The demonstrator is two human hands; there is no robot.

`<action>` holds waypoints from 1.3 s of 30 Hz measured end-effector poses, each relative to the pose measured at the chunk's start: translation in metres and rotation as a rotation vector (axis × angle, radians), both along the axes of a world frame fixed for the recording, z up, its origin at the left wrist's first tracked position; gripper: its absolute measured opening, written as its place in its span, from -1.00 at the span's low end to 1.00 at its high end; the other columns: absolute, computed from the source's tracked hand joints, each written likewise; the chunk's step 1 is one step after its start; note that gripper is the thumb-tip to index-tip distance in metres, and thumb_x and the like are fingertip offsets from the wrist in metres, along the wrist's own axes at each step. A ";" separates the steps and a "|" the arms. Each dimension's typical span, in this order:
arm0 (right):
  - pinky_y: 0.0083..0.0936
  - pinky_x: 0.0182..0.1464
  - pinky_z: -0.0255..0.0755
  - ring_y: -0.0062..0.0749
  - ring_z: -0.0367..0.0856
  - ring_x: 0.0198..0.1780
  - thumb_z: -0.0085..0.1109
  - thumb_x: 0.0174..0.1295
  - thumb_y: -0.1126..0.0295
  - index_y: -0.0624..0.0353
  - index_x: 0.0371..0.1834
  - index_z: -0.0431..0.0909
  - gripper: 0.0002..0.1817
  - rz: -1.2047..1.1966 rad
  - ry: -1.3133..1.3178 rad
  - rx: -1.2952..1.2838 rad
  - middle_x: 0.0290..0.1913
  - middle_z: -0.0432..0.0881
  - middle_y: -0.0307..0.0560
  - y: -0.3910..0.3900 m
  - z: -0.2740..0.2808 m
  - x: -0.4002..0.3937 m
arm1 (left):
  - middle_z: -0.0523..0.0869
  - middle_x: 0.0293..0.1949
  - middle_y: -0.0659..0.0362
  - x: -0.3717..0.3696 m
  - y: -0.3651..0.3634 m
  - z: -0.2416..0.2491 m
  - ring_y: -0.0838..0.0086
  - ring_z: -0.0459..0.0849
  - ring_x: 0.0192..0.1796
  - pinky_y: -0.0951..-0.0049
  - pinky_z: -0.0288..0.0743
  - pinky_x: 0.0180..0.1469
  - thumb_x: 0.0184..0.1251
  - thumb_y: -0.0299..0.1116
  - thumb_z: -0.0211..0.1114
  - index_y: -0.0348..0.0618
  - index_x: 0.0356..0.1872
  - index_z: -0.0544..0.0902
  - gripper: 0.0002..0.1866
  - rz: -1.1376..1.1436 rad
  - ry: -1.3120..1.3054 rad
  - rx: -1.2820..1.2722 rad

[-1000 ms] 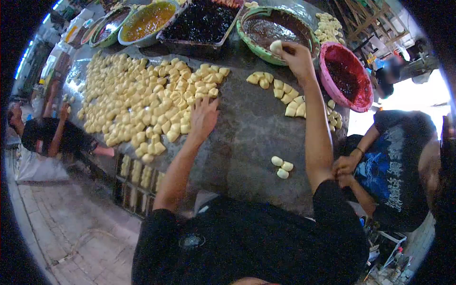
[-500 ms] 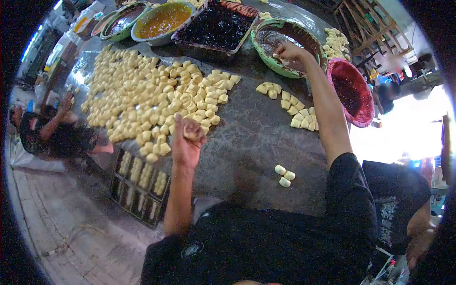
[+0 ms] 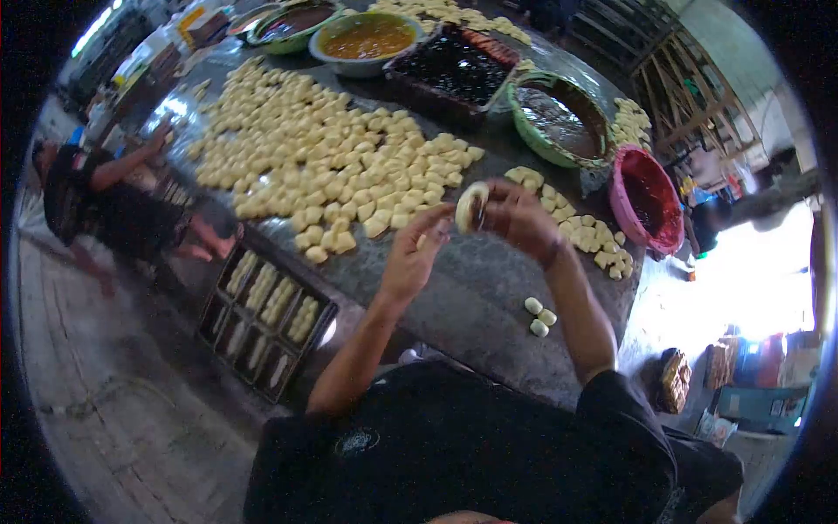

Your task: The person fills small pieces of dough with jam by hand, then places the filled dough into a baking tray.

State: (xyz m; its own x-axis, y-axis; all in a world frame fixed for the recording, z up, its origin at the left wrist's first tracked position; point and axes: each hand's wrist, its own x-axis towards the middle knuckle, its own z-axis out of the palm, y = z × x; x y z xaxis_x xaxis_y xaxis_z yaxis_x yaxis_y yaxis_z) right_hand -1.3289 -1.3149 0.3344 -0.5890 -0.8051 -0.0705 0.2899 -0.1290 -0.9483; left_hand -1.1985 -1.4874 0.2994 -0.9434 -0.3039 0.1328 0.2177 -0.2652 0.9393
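Note:
A flattened piece of dough (image 3: 472,207) with dark brown filling on it is held up between my two hands, above the table. My left hand (image 3: 417,255) is closed, its fingertips at the left edge of that dough. On the other side, my right hand (image 3: 522,224) has its bent fingers against the dough and filling, slightly blurred. Many pale dough pieces (image 3: 323,153) cover the table to the left. A curved row of dough pieces (image 3: 589,234) lies beyond my right hand. Three small rounded dough balls (image 3: 540,317) sit close to my right forearm.
A green basin (image 3: 534,125) of brown paste, a dark-filled tray (image 3: 410,86), an orange-filled bowl (image 3: 336,59) and a pink basin (image 3: 621,196) stand around the far side. A compartmented baking tin (image 3: 262,336) with dough is at the left. Another person (image 3: 109,210) works beyond it.
My right hand has come back from the green basin to the dough. My left hand has moved right and up to meet it. The view has shifted.

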 end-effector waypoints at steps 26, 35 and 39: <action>-0.63 -0.28 0.36 -0.57 0.45 -0.33 0.21 0.38 0.16 0.19 -0.40 0.43 -0.66 -0.186 -0.189 -0.441 -0.26 0.50 -0.17 -0.178 0.006 0.370 | 0.69 -0.09 -0.01 0.330 -0.135 0.045 0.30 0.70 -0.13 0.34 0.57 -0.06 0.37 -0.42 0.26 -0.33 -0.21 0.69 -0.84 0.174 0.417 -0.546; -0.44 -0.16 0.47 -0.29 0.54 -0.17 0.45 0.11 0.36 0.22 -0.16 0.57 -0.70 -0.486 1.094 -0.325 -0.17 0.51 -0.02 -0.179 0.038 0.385 | 0.72 -0.09 -0.04 0.347 -0.135 0.068 0.32 0.68 0.00 0.36 0.58 0.02 0.25 -0.56 0.35 -0.36 -0.12 0.63 -0.80 0.153 0.327 -0.042; -0.68 -0.47 0.49 -0.52 0.58 -0.34 0.40 0.21 0.28 0.17 -0.07 0.42 -0.62 -0.356 0.076 -0.400 -0.25 0.55 -0.13 -0.181 0.035 0.394 | 0.75 -0.09 -0.06 0.343 -0.138 0.055 0.21 0.69 0.12 0.20 0.61 0.15 0.23 -0.60 0.35 -0.32 -0.19 0.69 -0.86 0.166 0.453 -0.270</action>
